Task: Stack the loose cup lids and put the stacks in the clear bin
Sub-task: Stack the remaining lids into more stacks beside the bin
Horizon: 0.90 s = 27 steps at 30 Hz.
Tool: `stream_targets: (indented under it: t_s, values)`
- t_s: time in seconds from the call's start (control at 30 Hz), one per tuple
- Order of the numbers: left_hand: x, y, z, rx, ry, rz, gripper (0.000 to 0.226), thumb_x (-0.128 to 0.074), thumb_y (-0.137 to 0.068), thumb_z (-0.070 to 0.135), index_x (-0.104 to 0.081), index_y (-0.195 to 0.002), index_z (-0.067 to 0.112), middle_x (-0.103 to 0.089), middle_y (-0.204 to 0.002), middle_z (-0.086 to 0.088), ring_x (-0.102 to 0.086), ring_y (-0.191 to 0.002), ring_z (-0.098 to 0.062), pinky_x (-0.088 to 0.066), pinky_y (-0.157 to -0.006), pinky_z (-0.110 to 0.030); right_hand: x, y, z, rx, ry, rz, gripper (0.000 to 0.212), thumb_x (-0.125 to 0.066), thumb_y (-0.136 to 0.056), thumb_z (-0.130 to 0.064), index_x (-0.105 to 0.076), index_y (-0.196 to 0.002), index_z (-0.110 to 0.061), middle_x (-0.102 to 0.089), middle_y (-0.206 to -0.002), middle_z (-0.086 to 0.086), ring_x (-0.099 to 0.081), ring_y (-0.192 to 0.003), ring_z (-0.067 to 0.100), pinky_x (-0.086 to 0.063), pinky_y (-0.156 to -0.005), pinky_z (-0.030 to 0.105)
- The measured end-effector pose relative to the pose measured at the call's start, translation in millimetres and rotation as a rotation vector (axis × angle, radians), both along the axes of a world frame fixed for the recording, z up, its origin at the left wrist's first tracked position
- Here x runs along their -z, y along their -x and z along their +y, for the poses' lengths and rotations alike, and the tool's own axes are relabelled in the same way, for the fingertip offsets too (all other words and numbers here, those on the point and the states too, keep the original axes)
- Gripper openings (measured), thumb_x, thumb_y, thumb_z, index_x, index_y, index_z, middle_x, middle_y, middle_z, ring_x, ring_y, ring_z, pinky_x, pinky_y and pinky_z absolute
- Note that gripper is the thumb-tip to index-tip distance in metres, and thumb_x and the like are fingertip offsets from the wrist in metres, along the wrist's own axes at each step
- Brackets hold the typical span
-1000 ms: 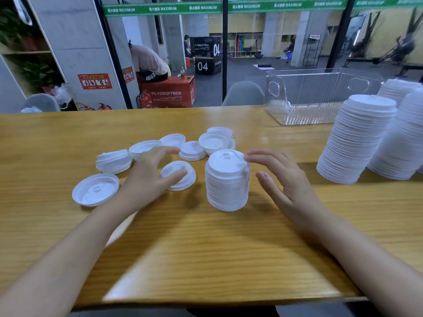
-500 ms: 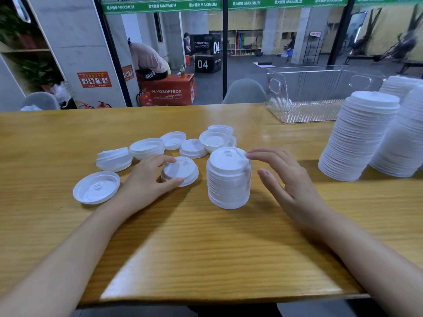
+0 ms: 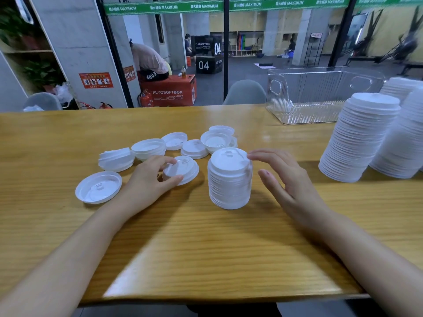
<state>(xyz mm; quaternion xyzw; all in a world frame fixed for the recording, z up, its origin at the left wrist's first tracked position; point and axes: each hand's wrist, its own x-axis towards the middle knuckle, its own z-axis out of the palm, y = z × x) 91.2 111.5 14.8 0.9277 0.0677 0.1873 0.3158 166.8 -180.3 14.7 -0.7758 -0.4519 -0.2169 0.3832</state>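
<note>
Now, single lid (image 3: 183, 168) sits dome-up on the table (image 3: 206, 248), pinched at its near-left edge by the left hand (image 3: 146, 181), thumb in front, fingers behind. Short stack (image 3: 230, 184) stands upright just right of it. Right hand (image 3: 290, 179) is spread loose beside the stack, index fingertip at its top rim. Other loose lids (image 3: 148, 148) lie scattered behind. Clear bin (image 3: 309, 94) is far right, tall stacks (image 3: 359, 138) near it.

One head-worn wide-angle camera looks forward and down, close over the desk (image 3: 206, 248); a glass wall (image 3: 286, 53) spans 12 o'clock.
</note>
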Motion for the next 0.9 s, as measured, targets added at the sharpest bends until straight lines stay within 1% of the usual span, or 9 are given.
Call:
stream_targets:
  t_s: [0.13,0.23,0.33,0.4,0.43,0.5,0.63,0.8,0.9]
  values:
    - [-2,1,-4,-0.028,0.014,-0.013,0.033,-0.072,-0.086,0.028,-0.061,-0.116,0.026,-0.057,-0.118,0.009,-0.052,-0.107,-0.008,-0.036,-0.086,-0.022,0,-1,0,0.002,0.006,-0.001,0.041,-0.039,-0.101,-0.037,-0.061,-0.126,-0.014,-0.058,-0.128,-0.007,-0.051,-0.121,0.015,-0.033,-0.104,0.017]
    - [-10,2,-11,-0.105,0.031,-0.14,0.035,-0.073,-0.086,0.027,-0.063,-0.119,0.02,-0.057,-0.12,0.01,-0.048,-0.108,-0.005,-0.032,-0.088,-0.019,0,-1,0,0.011,0.01,-0.002,0.041,-0.039,-0.101,-0.036,-0.061,-0.125,-0.013,-0.057,-0.128,-0.007,-0.051,-0.121,0.014,-0.032,-0.104,0.016]
    - [-27,6,-23,-0.088,0.102,-0.304,0.033,-0.072,-0.087,0.03,-0.064,-0.118,0.024,-0.055,-0.112,0.023,-0.048,-0.105,0.004,-0.034,-0.092,-0.018,1,-2,0,0.024,0.003,-0.019,0.04,-0.039,-0.101,-0.036,-0.061,-0.126,-0.013,-0.057,-0.128,-0.007,-0.05,-0.121,0.013,-0.03,-0.104,0.014]
    - [-38,8,-34,-0.022,0.152,-0.337,0.033,-0.073,-0.085,0.039,-0.064,-0.116,0.031,-0.056,-0.114,0.026,-0.047,-0.107,0.012,-0.033,-0.092,-0.01,1,-3,0,0.039,-0.011,-0.027,0.041,-0.039,-0.101,-0.036,-0.061,-0.126,-0.012,-0.057,-0.128,-0.007,-0.05,-0.121,0.013,-0.03,-0.104,0.014]
    - [-42,8,-40,0.025,0.176,-0.325,0.036,-0.073,-0.082,0.047,-0.064,-0.115,0.035,-0.058,-0.116,0.024,-0.047,-0.111,0.012,-0.033,-0.09,-0.007,1,-3,0,0.045,-0.019,-0.032,0.041,-0.039,-0.101,-0.037,-0.061,-0.126,-0.012,-0.057,-0.128,-0.006,-0.05,-0.121,0.014,-0.03,-0.104,0.014]
    - [-48,8,-53,0.114,0.176,-0.267,0.042,-0.068,-0.075,0.057,-0.064,-0.113,0.04,-0.06,-0.118,0.026,-0.048,-0.116,0.008,-0.034,-0.091,-0.008,0,-3,0,0.051,-0.03,-0.039,0.041,-0.04,-0.101,-0.036,-0.061,-0.126,-0.011,-0.057,-0.128,-0.004,-0.05,-0.12,0.015,-0.031,-0.105,0.016]
    - [-48,3,-72,0.196,0.094,-0.182,0.044,-0.064,-0.072,0.058,-0.064,-0.112,0.04,-0.057,-0.116,0.031,-0.046,-0.12,0.001,-0.03,-0.091,-0.004,0,-4,-1,0.047,-0.037,-0.043,0.041,-0.04,-0.101,-0.036,-0.06,-0.128,-0.012,-0.058,-0.129,-0.001,-0.05,-0.121,0.017,-0.031,-0.106,0.017]
    - [-47,0,-76,0.208,0.094,-0.137,0.034,-0.076,-0.083,0.039,-0.065,-0.114,0.033,-0.06,-0.119,0.021,-0.045,-0.12,-0.005,-0.025,-0.084,0.004,0,-3,-1,0.035,-0.017,-0.058,0.04,-0.042,-0.101,-0.034,-0.06,-0.13,-0.013,-0.057,-0.131,-0.001,-0.05,-0.122,0.02,-0.03,-0.106,0.017]
    - [-45,0,-77,0.225,0.079,-0.136,0.035,-0.076,-0.082,0.041,-0.065,-0.114,0.033,-0.06,-0.12,0.019,-0.045,-0.118,-0.007,-0.025,-0.083,0.004,0,-2,-1,0.03,0.0,-0.052,0.04,-0.042,-0.101,-0.034,-0.059,-0.131,-0.014,-0.056,-0.133,-0.002,-0.049,-0.124,0.019,-0.029,-0.106,0.015]
